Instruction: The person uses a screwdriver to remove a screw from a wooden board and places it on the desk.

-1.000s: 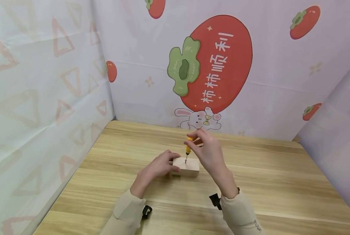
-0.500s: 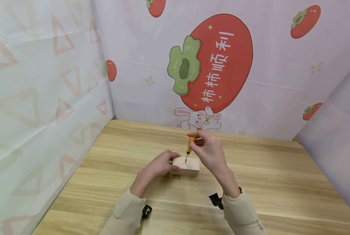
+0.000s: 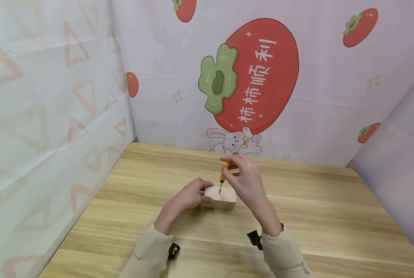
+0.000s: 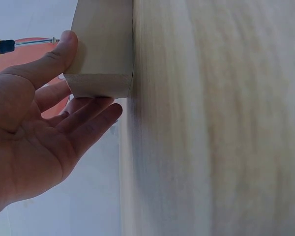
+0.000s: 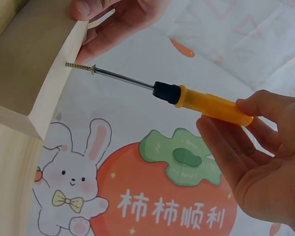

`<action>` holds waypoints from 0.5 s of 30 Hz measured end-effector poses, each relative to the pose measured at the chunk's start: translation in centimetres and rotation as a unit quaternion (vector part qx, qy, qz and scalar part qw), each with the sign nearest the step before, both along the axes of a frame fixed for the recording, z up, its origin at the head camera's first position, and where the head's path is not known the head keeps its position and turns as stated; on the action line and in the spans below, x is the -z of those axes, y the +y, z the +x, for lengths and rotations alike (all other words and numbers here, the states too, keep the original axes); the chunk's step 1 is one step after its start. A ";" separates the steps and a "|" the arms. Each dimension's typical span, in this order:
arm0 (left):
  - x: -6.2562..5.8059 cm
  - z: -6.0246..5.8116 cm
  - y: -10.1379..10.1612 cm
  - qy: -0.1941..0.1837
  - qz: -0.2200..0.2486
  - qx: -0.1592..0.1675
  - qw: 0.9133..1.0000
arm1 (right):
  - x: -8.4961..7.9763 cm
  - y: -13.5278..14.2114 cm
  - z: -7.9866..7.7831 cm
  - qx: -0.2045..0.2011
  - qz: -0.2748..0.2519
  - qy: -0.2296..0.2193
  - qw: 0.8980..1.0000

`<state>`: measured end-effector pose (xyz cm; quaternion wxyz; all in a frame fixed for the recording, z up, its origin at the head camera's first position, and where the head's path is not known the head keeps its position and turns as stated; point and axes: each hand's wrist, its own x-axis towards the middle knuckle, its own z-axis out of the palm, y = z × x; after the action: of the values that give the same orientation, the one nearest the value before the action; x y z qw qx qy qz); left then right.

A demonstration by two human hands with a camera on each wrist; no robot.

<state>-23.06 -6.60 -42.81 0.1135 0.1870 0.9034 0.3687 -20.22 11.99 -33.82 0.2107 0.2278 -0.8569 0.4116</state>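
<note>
A pale wooden block (image 3: 227, 194) lies on the table, its left end held by my left hand (image 3: 190, 194). In the left wrist view the thumb presses one long side and the fingers reach round the other. A screw (image 5: 79, 66) stands in the block's top face, much of its thread showing above the wood. The tip of a yellow screwdriver (image 5: 206, 104) with a black collar meets the screw head, shaft and screw nearly in line. My right hand (image 3: 247, 178) pinches the upper end of the handle between thumb and fingers, above the block.
The wood-grain table (image 3: 314, 216) reaches back to a patterned wall sheet (image 3: 168, 116) close behind the hands. Another sheet (image 3: 53, 116) borders its left side. Black wrist mounts (image 3: 254, 239) stick out beside both sleeves.
My right hand shifted slightly right and back left, the screwdriver handle leaning a little and straightening again. The left hand and the block stay in place.
</note>
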 end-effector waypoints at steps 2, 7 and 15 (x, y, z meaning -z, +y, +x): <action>0.1 0.0 0.0 0.000 0.001 -0.001 1.000 | 0.1 0.0 -0.2 -0.005 -0.005 0.000 1.000; 0.1 -0.1 -0.1 -0.004 0.008 -0.002 1.000 | 0.0 0.4 -0.7 -0.042 -0.013 -0.009 0.999; 0.0 0.0 -0.1 -0.006 0.009 -0.001 1.000 | -0.2 0.5 -0.8 -0.060 0.014 -0.015 0.998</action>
<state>-23.10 -6.73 -42.85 0.1168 0.1848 0.8996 0.3782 -21.00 12.47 -33.58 0.1700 0.2757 -0.8503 0.4148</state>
